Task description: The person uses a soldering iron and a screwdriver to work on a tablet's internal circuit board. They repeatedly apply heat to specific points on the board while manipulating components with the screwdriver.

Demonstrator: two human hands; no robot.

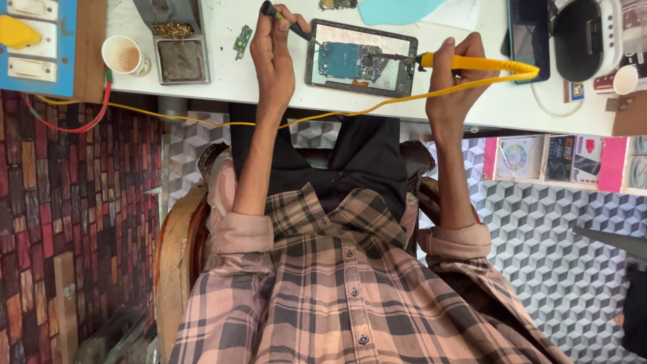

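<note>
- Head view looks down past a plaid shirt (pixel 337 296) at a white workbench (pixel 229 74), with an opened phone (pixel 360 59) lying flat near the bench's front edge, between the two hands.
- The phone's back is off, so its blue circuit board (pixel 340 59) faces up, presumably so the board can be reached from above.
- Right hand (pixel 458 71) is curled around a yellow soldering iron (pixel 472 64), held like a pen; the dark tip rests at the board's edge, and the yellow cord (pixel 202 120) trails off along the front edge.
- Left hand (pixel 273 54) pinches a thin green-handled tool (pixel 286 20) between thumb and fingers, its point angled down to the phone's corner, seemingly to steady or prod the work.
- Paper cup (pixel 125 57) near the bench's left end shows a brownish inside; whether liquid remains, I cannot tell.
- Beside it, a metal tray (pixel 180 59) holds a grey pad, with a tuft of brass wool (pixel 172 28) just behind.
</note>
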